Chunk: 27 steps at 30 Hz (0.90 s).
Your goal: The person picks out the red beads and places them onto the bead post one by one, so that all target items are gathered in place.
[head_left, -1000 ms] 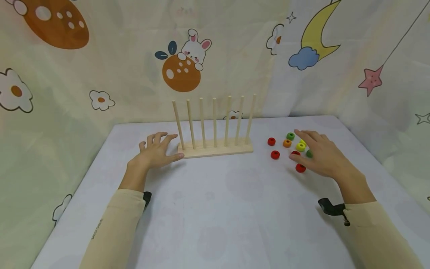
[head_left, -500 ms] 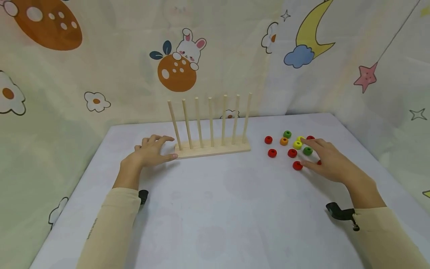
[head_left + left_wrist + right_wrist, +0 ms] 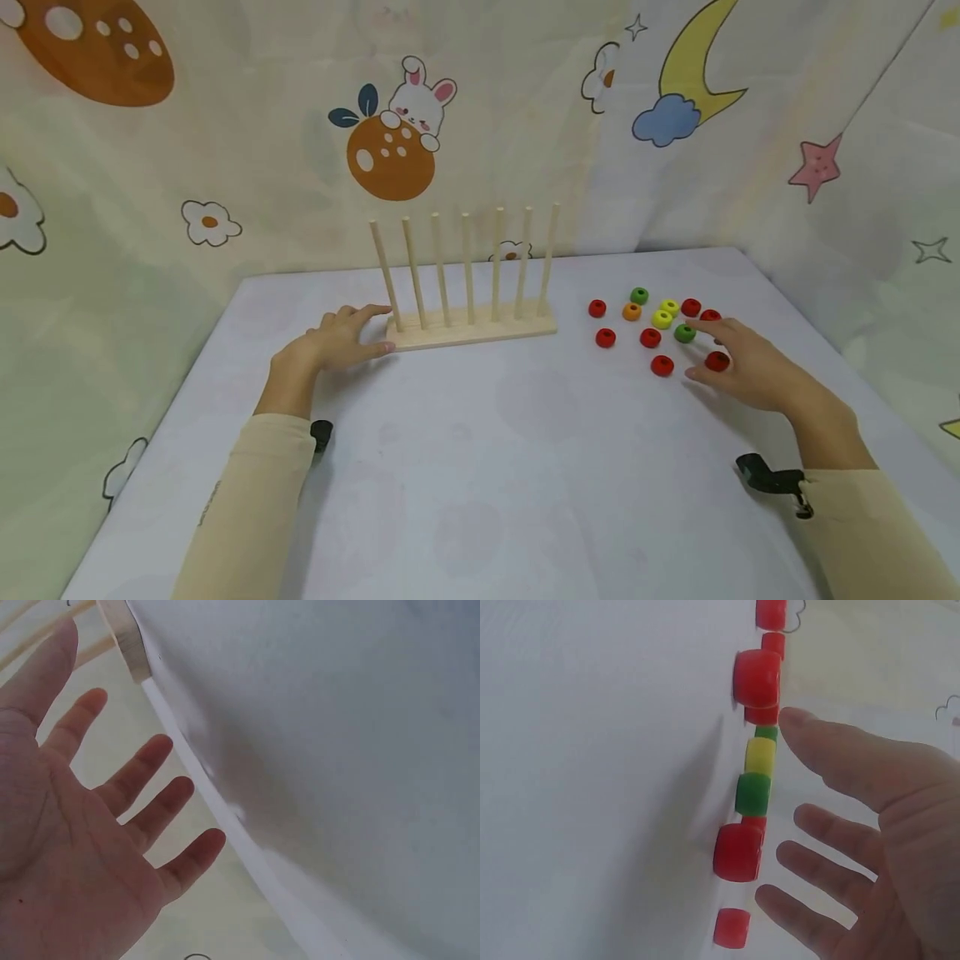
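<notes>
Fingers spread and empty, a person's right hand (image 3: 757,371) could scatter beads (image 3: 662,367) near the desk's (image 3: 480,467) far right corner with one brush, while the left hand (image 3: 330,344), likewise ungrasping, might jog the peg rack (image 3: 480,332) near the far edge.

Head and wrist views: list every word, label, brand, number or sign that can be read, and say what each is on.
No text can be read.
Left sleeve: a short line of small dark lettering, too small and blurred to read.
No other lettering shows: none on the wooden peg stand, the beads or the right sleeve; the backdrop shows only drawings.
</notes>
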Available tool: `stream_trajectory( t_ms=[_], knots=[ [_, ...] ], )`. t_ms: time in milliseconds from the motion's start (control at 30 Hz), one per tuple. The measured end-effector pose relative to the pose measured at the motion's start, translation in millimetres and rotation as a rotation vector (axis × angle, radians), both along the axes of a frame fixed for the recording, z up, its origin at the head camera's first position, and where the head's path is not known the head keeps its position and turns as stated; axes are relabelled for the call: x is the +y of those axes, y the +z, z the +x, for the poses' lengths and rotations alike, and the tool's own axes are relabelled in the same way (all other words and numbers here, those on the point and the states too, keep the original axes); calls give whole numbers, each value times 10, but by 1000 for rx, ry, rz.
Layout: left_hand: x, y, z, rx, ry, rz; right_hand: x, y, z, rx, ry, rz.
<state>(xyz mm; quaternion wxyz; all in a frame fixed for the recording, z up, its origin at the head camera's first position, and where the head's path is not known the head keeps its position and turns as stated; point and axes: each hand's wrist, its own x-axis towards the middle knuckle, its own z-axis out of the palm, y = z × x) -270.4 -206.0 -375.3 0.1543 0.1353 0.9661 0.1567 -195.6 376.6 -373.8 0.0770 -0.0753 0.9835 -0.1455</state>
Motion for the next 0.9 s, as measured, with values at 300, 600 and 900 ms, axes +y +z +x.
stream_trajectory(
  t_ms=[300,600,900],
  knots=[
    [15,-22,-29,-10,-17,21,114,-24,64,2,-10,20],
    [-52,-67,18,-20,-8,68,151,-44,61,-3,12,7],
    [-9,-46,21,-20,-18,47,136,-85,129,12,36,36]
  ],
)
